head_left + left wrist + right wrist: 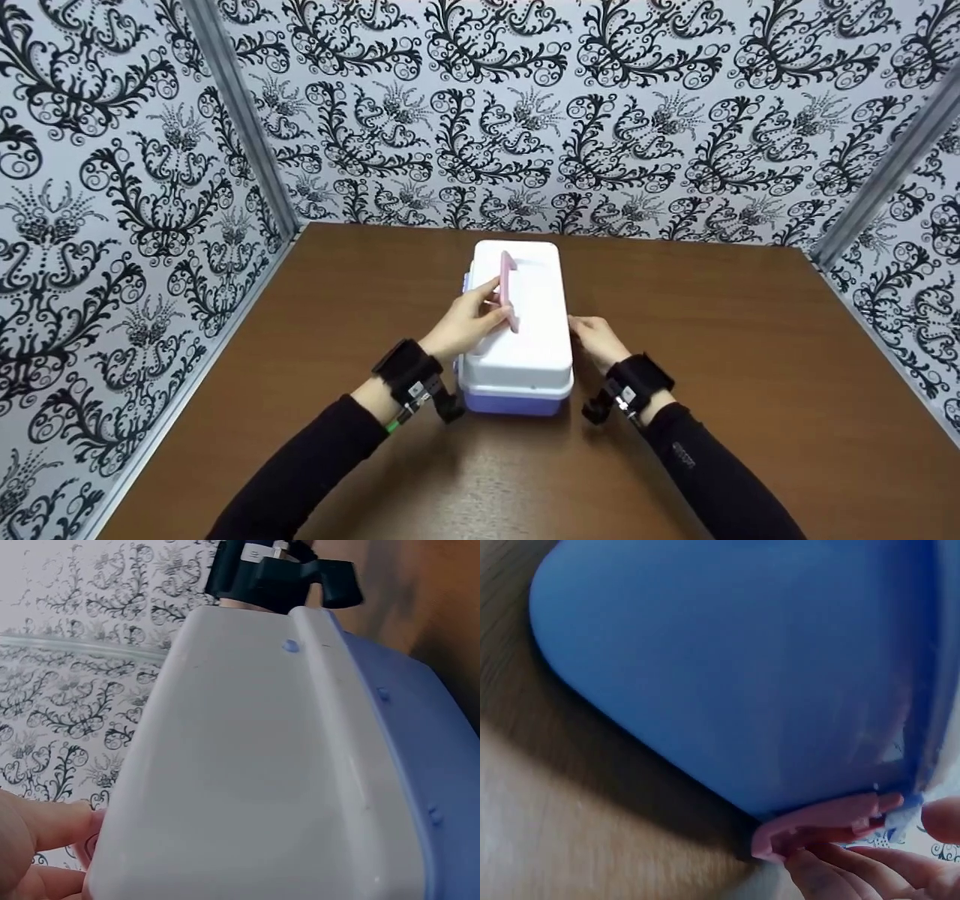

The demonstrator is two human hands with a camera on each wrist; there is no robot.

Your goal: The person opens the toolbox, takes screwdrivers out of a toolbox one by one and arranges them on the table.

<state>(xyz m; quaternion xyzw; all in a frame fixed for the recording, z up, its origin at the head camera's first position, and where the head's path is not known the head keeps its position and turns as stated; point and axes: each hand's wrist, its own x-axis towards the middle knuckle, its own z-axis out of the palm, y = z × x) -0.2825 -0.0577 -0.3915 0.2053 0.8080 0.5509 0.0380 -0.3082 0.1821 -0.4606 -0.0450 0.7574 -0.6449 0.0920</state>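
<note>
A box with a white lid (pixel 534 337) and a blue base (pixel 510 403) stands in the middle of the brown table (pixel 750 360). Its pink handle (pixel 508 289) stands upright on the lid. My left hand (pixel 469 321) pinches this handle from the left side. My right hand (pixel 596 339) lies against the box's right side. In the right wrist view its fingers (pixel 855 870) touch a pink latch (pixel 821 829) from below on the blue base (pixel 742 667), with the thumb tip beside the latch's end. The left wrist view shows the lid (pixel 247 765) close up and my fingers (pixel 45 829) at its edge.
Patterned black-and-white walls (pixel 525 112) close the table in at the back, left and right. Bare brown tabletop lies around the box on all sides. Black straps with cameras sit on both wrists (pixel 409 375).
</note>
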